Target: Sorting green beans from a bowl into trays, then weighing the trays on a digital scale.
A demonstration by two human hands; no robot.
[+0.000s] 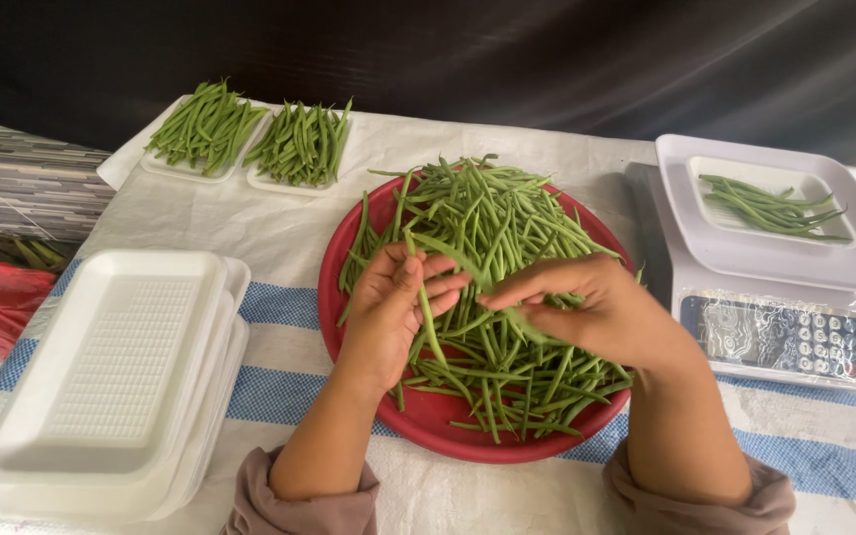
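A round red tray in the middle of the table holds a big heap of green beans. My left hand lies on the heap's left side with a few beans gathered across its palm and fingers. My right hand is over the heap's right side, its fingertips pinching a bean next to the left fingers. Both wrists come from brownish sleeves at the bottom edge.
A stack of white foam trays sits at the left. Two filled foam trays of beans stand at the back left. A white scale at the right carries a foam tray with some beans. A red bag lies off the table's left edge.
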